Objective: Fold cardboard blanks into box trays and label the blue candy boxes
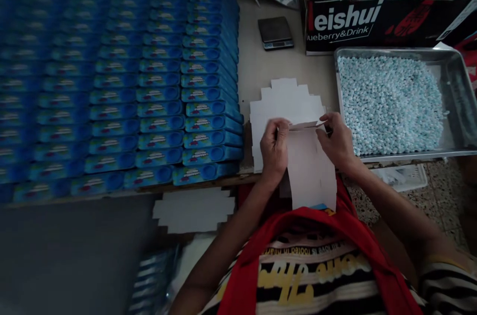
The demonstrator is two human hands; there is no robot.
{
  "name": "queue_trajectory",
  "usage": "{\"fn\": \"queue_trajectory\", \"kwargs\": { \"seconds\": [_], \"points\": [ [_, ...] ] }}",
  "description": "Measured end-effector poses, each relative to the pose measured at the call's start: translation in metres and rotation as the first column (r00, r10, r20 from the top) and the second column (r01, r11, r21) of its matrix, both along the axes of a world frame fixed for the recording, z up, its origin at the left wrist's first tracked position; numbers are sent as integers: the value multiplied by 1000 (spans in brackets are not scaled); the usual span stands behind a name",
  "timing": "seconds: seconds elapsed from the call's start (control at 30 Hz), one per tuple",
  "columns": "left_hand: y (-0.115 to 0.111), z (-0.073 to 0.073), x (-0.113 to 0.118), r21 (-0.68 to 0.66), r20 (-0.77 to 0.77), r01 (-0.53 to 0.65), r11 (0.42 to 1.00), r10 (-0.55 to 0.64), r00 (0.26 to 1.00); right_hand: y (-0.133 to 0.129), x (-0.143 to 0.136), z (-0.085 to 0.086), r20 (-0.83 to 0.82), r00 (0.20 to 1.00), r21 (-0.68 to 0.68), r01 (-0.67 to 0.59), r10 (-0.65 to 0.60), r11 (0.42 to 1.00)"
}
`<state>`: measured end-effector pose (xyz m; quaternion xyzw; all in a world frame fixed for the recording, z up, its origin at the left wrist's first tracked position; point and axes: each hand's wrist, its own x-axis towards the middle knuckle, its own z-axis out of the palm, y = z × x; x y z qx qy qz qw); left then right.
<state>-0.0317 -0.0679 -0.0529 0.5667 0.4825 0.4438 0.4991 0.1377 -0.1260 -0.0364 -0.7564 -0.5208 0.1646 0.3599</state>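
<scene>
A white cardboard blank [311, 166], partly folded, hangs between my two hands at the table's front edge, its lower end against the red apron. My left hand [276, 148] pinches its upper left corner, thumb against the fingers. At the upper right corner, my right hand [336, 138] grips a small flap between thumb and fingers. Just beyond them, flat white blanks [285, 99] with stepped edges lie on the table, partly covered by my hands.
Rows of blue boxes [160, 79] fill the left. A metal tray [460, 81] of pale blue and white pellets [391, 104] stands right. Behind are a small scale [276, 33] and a black carton [343, 24]. More blanks [194, 209] lie below the table edge.
</scene>
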Motion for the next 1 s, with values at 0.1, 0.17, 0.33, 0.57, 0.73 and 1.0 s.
{"fn": "queue_trajectory", "kwargs": {
  "seconds": [0.1, 0.17, 0.33, 0.57, 0.73, 1.0],
  "points": [
    [3, 3, -1, -47, -70, 27, 999, -30, 997, 0, 2, 13, 23, 995, -62, -98, 99, 993],
    [5, 6, 1, -89, -66, 39, 995, -45, 997, 1, 6, 20, 19, 987, -126, -158, 161, 979],
    [3, 15, 8, -99, -74, 111, 989, -119, 990, 6, 18, 23, -13, 987, -167, -161, 161, 973],
    [19, 13, -2, -115, -193, 315, 942, -332, 923, 22, 43, 51, -218, 891, -332, -451, 398, 828],
    [26, 17, -5, -88, -395, 335, 938, -341, 853, 60, 36, 48, -19, 825, -444, -513, 564, 735],
    [9, 15, -1, -97, -248, 193, 976, -212, 945, 85, -8, 8, 302, 747, -434, -445, 592, 783]
  ]
}}
